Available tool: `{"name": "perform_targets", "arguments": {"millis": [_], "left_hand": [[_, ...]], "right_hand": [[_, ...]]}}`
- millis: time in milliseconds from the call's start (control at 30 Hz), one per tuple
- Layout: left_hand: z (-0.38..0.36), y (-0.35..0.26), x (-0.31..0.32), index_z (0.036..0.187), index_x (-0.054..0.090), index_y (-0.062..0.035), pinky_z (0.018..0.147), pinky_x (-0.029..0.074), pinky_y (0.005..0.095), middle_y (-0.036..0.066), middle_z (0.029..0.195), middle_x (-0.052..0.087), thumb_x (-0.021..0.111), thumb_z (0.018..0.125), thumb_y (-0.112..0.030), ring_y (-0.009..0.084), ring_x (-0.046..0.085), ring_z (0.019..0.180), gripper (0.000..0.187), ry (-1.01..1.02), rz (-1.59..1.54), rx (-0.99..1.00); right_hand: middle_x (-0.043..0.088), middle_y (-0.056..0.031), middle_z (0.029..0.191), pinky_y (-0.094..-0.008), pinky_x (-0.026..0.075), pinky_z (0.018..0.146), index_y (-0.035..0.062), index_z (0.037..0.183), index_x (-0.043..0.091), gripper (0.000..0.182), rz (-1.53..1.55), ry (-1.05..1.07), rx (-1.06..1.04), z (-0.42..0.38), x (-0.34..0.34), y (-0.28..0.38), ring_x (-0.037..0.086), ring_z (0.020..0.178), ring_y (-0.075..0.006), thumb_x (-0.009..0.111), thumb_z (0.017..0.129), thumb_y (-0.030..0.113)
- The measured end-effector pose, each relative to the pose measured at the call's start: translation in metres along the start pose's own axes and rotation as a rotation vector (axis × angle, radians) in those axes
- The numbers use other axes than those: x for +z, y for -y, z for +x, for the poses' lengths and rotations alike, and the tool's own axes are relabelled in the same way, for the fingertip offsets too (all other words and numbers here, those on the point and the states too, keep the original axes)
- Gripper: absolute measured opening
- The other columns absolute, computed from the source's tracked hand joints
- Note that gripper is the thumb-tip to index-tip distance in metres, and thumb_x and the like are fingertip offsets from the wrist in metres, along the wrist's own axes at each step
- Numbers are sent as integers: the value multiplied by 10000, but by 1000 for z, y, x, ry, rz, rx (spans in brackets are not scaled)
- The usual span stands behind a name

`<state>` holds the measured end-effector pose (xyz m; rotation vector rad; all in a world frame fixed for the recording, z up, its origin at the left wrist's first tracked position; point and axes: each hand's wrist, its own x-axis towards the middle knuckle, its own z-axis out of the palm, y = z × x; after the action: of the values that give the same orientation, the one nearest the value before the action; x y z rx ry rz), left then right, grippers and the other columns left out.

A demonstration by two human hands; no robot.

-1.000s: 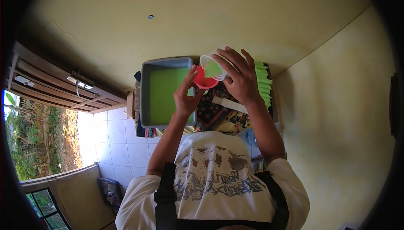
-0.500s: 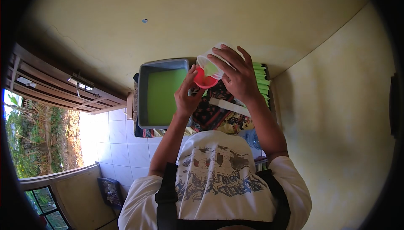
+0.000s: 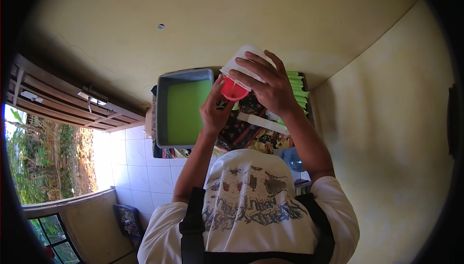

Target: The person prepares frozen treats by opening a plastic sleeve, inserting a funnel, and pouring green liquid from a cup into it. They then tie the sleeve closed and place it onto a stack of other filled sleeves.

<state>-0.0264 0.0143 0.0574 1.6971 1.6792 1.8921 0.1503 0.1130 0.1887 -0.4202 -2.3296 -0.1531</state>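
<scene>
My left hand (image 3: 215, 111) is closed around a red plastic funnel (image 3: 234, 91), its wide round mouth facing up toward me; its lower end is hidden. My right hand (image 3: 276, 86) grips a translucent white plastic cup (image 3: 241, 64) from the side. The cup is tipped steeply with its rim over the funnel, and a thin pale stream runs down into the red mouth. Left of my hands stands a grey rectangular basin (image 3: 162, 114) holding bright green liquid (image 3: 186, 111).
Long green packets (image 3: 296, 87) lie in a row at the right. A pale flat strip (image 3: 263, 123) rests on the dark patterned cloth (image 3: 237, 133). A clear blue bottle (image 3: 291, 159) stands below my right forearm. The wall (image 3: 290, 17) rises close behind the basin.
My right hand has tipped the cup further over, lowering its rim to the funnel. A stream now shows inside the funnel. My left hand holds nearly the same place.
</scene>
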Motion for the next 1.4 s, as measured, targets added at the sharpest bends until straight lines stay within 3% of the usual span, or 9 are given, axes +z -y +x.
{"name": "perform_targets", "arguments": {"millis": [133, 233, 367, 433, 667, 933, 1033, 1267, 1400], "left_hand": [[2, 4, 0, 1434, 655, -23, 836, 657, 317, 189, 1544, 629, 904, 753, 75, 234, 784, 1106, 732, -27, 10, 28], [0, 2, -8, 1483, 597, 16, 995, 665, 409, 251, 1554, 586, 890, 807, 81, 352, 633, 1379, 740, 5, -25, -23], [-4, 8, -19, 1486, 598, 0, 954, 667, 386, 239, 1571, 576, 889, 807, 75, 330, 667, 1331, 742, -45, -20, -45], [-7, 14, -21, 1465, 629, -34, 859, 674, 337, 205, 1577, 588, 888, 795, 68, 290, 743, 1231, 726, -93, -38, -41], [-25, 21, -39, 1504, 581, -5, 1003, 661, 414, 239, 1600, 543, 897, 813, 79, 331, 610, 1398, 764, 16, 23, -104], [-41, 30, -40, 1492, 596, 21, 987, 653, 381, 221, 1508, 638, 910, 801, 76, 285, 687, 1299, 761, 61, 77, -163], [-43, 30, -29, 1468, 657, -61, 827, 635, 320, 142, 1203, 805, 943, 762, 3, 188, 804, 946, 765, -12, 115, -98], [-56, 31, -10, 1542, 580, -39, 858, 634, 344, 154, 1225, 803, 918, 804, -13, 198, 809, 938, 812, 79, 114, -148], [-55, 26, -3, 1606, 491, -42, 868, 633, 336, 128, 1193, 819, 897, 848, -36, 190, 817, 967, 860, 55, 58, -262]], "right_hand": [[667, -56, 1451, -505, 473, 1168, 208, 1441, 680, 681, 119, -93, 92, -2, 8, -11, 639, 1357, -290, 822, 799, 31], [662, -156, 1424, -492, 532, 1096, 98, 1491, 592, 772, 439, -247, 468, -22, 36, -16, 651, 1313, -373, 877, 775, 54], [591, -254, 1467, -471, 521, 1113, 31, 1562, 456, 954, 604, -243, 878, -102, 133, -15, 620, 1349, -401, 931, 738, 93], [543, -264, 1489, -494, 480, 1157, 28, 1584, 403, 1037, 353, -169, 735, -144, 184, -6, 560, 1390, -432, 950, 705, 92], [547, -261, 1449, -523, 454, 1160, 34, 1598, 393, 1020, 467, 149, 689, -240, 277, 14, 529, 1367, -467, 902, 715, 4], [525, -243, 1514, -513, 485, 1159, 74, 1673, 319, 1088, 355, 157, 696, -227, 239, 19, 530, 1408, -447, 902, 754, 70], [529, -230, 1536, -486, 512, 1131, 76, 1670, 355, 1035, 691, 25, 636, -193, 185, 14, 579, 1388, -398, 904, 798, 168], [543, -183, 1582, -418, 521, 1130, 33, 1669, 370, 1019, 910, 153, 616, -80, 95, 32, 612, 1400, -288, 918, 824, 181], [567, -207, 1547, -407, 512, 1134, 24, 1648, 402, 957, 899, -52, 665, -84, 100, 29, 600, 1414, -290, 889, 836, 168]]}}
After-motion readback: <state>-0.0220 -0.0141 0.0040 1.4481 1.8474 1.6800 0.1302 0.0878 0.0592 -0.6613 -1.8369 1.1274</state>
